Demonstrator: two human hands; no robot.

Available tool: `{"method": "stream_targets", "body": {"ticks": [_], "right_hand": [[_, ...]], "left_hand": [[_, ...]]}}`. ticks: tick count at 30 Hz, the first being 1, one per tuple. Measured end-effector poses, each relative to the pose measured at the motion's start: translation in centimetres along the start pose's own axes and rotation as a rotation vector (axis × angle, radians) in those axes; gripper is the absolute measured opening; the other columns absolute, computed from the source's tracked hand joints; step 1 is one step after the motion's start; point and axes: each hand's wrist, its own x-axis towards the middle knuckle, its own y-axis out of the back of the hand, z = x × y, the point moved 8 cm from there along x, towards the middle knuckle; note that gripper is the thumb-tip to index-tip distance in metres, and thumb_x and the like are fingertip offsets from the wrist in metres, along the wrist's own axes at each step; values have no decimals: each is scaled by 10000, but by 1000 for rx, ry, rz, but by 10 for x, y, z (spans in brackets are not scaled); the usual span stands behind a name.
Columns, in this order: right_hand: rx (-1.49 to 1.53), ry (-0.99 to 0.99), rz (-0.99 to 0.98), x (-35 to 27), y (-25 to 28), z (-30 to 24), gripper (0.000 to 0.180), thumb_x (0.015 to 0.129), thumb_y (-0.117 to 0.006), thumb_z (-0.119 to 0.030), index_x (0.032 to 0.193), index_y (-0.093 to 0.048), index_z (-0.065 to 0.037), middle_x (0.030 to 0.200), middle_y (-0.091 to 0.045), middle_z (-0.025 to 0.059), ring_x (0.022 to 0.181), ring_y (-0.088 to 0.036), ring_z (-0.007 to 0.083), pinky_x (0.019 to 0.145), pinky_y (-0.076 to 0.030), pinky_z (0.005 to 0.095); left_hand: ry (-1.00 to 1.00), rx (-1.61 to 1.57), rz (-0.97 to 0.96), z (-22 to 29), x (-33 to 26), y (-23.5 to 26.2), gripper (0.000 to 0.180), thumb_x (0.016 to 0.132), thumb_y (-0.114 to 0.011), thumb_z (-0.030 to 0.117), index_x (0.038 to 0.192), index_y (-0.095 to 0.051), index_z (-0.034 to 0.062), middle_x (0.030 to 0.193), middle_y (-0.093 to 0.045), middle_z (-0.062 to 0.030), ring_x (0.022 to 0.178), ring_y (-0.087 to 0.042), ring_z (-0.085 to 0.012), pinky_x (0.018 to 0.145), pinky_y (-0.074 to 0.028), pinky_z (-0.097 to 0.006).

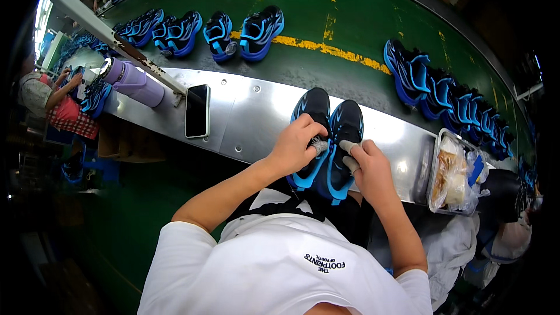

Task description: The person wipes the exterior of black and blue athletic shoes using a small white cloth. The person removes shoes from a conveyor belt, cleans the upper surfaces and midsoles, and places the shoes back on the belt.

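Two black sneakers with bright blue trim stand side by side on the metal ledge in front of me, toes pointing away: a left sneaker [311, 105] and a right sneaker [348, 118]. My left hand [296, 144] is closed on the left sneaker around its lacing, fingers bent and pinched together. On the right sneaker's upper, near its opening, the curled fingers of my right hand [373, 170] grip the edge. Grey covers wrap several of my fingertips. What lies under the fingertips, laces or tongue, is partly hidden.
Matching sneakers line the green belt beyond, left [262, 32] and right [406, 73]. A phone [198, 111] and purple bottle [140, 84] rest on the metal ledge [245, 105] at left, under a slanted post [105, 29]. Rightward sits a tray [433, 189] of plastic-wrapped items. Another person [44, 96] works far left.
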Motion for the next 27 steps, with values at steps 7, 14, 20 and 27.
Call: {"method": "stream_targets", "body": {"ticks": [7, 14, 20, 27], "right_hand": [[51, 181, -38, 1, 6, -7, 458, 751, -725, -19, 1196, -638, -80, 877, -557, 121, 816, -556, 312, 733, -468, 398], [150, 43, 69, -5, 7, 6, 510, 709, -744, -15, 1206, -650, -83, 856, -533, 84, 847, -504, 283, 775, -443, 376], [85, 28, 10, -9, 2, 14, 521, 730, -745, -59, 1238, -637, -96, 899, -526, 103, 857, -501, 291, 804, -437, 378], [152, 68, 85, 2, 9, 9, 358, 743, -744, -104, 1095, -682, -93, 850, -549, 105, 838, -526, 312, 749, -463, 392]], "left_hand": [[106, -76, 78, -8, -7, 0, 332, 771, -718, 90, 1094, -644, 58, 877, -583, -69, 698, -529, -195, 653, -460, -310], [107, -196, -70, -7, -5, 1, 367, 748, -718, 51, 1103, -626, 53, 881, -545, -45, 709, -509, -157, 645, -458, -279], [86, -272, -260, -15, 3, -15, 342, 829, -685, 75, 1166, -623, 69, 963, -561, -12, 742, -485, -113, 669, -449, -265], [83, -158, -157, -7, 7, -3, 298, 787, -706, 59, 1082, -664, 62, 879, -548, -37, 704, -501, -140, 648, -433, -256]]}}
